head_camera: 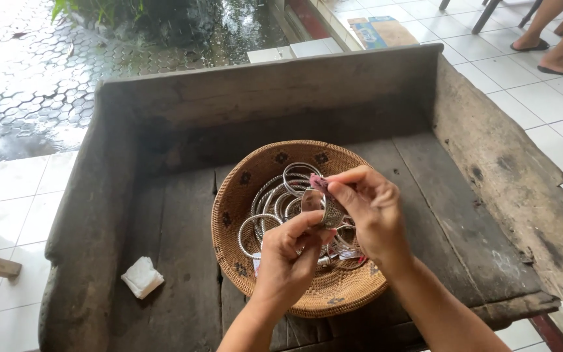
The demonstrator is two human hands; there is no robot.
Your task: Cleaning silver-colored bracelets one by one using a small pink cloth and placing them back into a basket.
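My left hand [289, 255] grips a silver bangle [315, 203] from below, holding it up over a round woven basket [242, 189]. My right hand [367, 207] pinches a small pink piece [319, 183] against the top of that bangle. Inside the basket lie several more silver bangles [270, 207], partly hidden by both hands. The basket sits on a weathered wooden tray-like table [177, 248].
A crumpled white tissue [142, 277] lies on the wood at the left. High wooden walls [503, 169] edge the back and sides. Wet paving [27, 78] lies beyond; another person's sandalled feet [547, 55] rest on white tiles at the top right.
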